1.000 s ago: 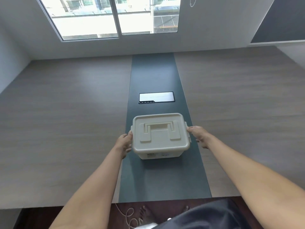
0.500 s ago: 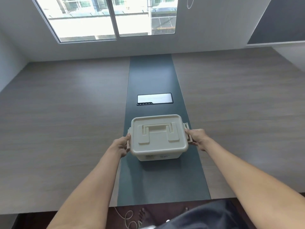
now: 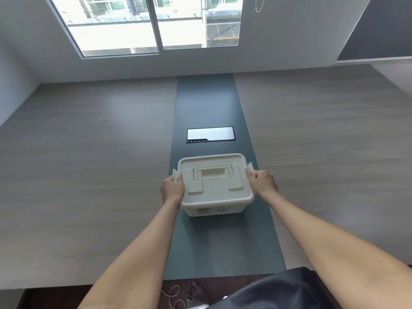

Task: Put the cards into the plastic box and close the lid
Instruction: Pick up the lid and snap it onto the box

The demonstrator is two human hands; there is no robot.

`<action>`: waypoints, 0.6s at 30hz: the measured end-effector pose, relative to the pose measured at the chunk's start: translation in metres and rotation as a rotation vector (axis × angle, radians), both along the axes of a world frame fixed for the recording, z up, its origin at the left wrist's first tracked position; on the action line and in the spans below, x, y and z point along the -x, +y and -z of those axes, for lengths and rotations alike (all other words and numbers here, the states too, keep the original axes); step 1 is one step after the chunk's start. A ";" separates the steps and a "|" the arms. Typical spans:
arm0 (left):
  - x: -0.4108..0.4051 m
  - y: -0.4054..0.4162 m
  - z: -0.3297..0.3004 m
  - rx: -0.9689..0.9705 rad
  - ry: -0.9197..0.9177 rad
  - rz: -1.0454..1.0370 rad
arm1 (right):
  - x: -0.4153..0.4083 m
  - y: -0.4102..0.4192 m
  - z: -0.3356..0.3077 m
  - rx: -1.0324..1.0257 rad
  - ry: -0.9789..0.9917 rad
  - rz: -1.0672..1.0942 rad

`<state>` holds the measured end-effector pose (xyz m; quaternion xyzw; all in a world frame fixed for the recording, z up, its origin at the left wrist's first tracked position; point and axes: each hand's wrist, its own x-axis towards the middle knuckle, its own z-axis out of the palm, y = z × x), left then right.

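Observation:
A cream plastic box [image 3: 214, 209] stands on the dark centre strip of the table, its lid [image 3: 215, 177] on top with the carry handle lying flat. My left hand [image 3: 172, 190] pinches the left side latch [image 3: 175, 175], and my right hand [image 3: 262, 182] pinches the right side latch [image 3: 250, 167]. Both latches stick outward and upward from the lid's edge. No cards are visible; the box's inside is hidden by the lid.
A glossy rectangular panel [image 3: 210, 134] is set into the dark strip [image 3: 223, 246] just behind the box. Wood-grain table surface [image 3: 89, 175] spreads to both sides. The table's near edge [image 3: 211, 276] lies below, with a white cord [image 3: 172, 294] on the floor.
Both hands shifted from the box's sides onto the side latches, and the latches have swung outward from the lid. The box itself stays where it was.

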<state>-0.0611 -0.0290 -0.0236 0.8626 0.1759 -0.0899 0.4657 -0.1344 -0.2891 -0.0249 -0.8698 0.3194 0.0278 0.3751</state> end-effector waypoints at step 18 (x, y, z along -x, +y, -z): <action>-0.052 -0.006 0.005 -0.103 0.075 0.304 | -0.038 0.011 0.000 0.069 0.097 -0.093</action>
